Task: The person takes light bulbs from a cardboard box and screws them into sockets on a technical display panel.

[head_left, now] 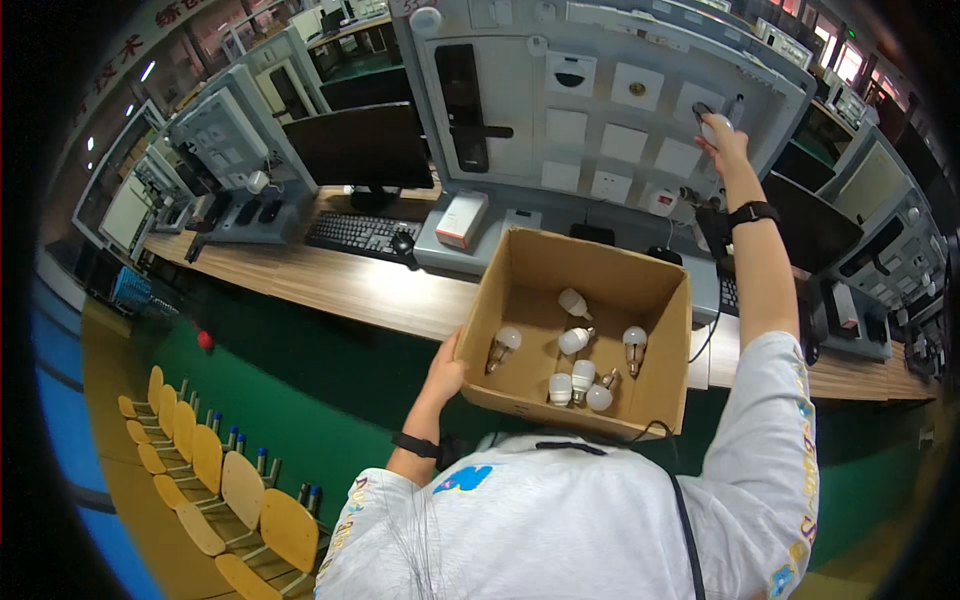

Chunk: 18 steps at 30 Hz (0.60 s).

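Note:
My left hand (445, 375) grips the left wall of an open cardboard box (520, 262), held against my chest. Several white light bulbs (579, 368) lie loose on the box floor. My right hand (722, 140) reaches up and forward to the grey training panel (500, 100), its fingers closed on a white light bulb (714, 125) pressed to a socket at the panel's upper right. A black band sits on each wrist.
The panel carries white switch plates, sockets and a black door lock (462, 105). A wooden bench (330, 285) holds a black monitor (358, 148), keyboard (360, 234) and a small white-and-red box (461, 219). Yellow chairs (225, 490) stand at lower left on the green floor.

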Motion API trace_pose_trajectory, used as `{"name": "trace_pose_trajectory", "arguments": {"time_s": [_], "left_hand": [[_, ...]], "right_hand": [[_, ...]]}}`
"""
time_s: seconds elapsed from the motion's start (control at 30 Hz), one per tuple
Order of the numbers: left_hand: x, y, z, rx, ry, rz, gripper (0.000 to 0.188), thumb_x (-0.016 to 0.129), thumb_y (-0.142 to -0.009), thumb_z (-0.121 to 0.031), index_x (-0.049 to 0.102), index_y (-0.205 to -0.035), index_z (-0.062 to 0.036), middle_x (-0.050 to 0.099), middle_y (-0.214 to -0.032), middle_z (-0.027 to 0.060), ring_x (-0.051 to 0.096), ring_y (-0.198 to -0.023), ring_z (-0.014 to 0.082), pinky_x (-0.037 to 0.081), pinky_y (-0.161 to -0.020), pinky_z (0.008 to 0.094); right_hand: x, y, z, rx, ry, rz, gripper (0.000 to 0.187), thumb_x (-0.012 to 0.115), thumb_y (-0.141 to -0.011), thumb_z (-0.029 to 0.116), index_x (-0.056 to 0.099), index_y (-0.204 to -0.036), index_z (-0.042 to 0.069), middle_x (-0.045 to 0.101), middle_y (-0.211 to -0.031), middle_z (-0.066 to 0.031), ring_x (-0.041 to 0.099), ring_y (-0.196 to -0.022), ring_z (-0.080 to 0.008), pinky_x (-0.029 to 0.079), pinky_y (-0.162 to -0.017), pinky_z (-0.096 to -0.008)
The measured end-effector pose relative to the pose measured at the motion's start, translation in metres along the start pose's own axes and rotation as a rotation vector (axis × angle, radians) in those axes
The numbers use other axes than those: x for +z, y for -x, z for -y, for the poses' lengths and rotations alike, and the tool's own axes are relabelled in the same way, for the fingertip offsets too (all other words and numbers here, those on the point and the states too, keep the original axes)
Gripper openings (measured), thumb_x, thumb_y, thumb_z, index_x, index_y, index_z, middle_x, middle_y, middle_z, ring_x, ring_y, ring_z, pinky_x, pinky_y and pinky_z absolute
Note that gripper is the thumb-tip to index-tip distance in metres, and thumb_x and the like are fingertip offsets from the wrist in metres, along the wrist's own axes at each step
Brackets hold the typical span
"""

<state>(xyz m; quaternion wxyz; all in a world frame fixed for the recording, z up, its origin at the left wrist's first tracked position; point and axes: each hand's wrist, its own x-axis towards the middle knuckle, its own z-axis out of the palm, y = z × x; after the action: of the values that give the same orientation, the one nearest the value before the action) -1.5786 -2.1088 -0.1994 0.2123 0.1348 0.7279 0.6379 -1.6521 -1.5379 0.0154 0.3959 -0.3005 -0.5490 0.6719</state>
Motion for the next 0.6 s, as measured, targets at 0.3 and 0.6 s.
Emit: {"name": "trace_pose_trajectory", "arguments": {"time_s": [0.3, 0.6], "left_hand": [[0.002, 0.0, -0.01, -0.083, -0.046, -0.061, 0.072, 0.039, -0.065, 0.008, 0.036, -0.136, -0.0023, 0.046, -0.132, 0.0147, 0.039, -0.126, 0.0233, 0.029, -0.103, 0.0292], [-0.002, 0.006, -0.008, -0.093, -0.015, -0.066, 0.07, 0.039, -0.065, 0.009, 0.038, -0.134, -0.0011, 0.048, -0.129, 0.0167, 0.042, -0.124, 0.0251, 0.031, -0.102, 0.0298]], "right_hand": [[-0.005, 0.012, 0.008, 0.259, -0.047, 0.202, 0.06, 0.058, -0.081, 0.047, 0.043, -0.12, 0.005, 0.058, -0.095, -0.0175, 0.049, -0.051, -0.0174, 0.048, -0.045, -0.025], [0.004, 0.043, 0.005, -0.675, 1.229, -0.065, 0.086, 0.062, -0.073, 0.058, 0.037, -0.12, -0.009, 0.06, -0.094, -0.023, 0.064, -0.072, -0.0254, 0.052, -0.055, -0.0348]]}}
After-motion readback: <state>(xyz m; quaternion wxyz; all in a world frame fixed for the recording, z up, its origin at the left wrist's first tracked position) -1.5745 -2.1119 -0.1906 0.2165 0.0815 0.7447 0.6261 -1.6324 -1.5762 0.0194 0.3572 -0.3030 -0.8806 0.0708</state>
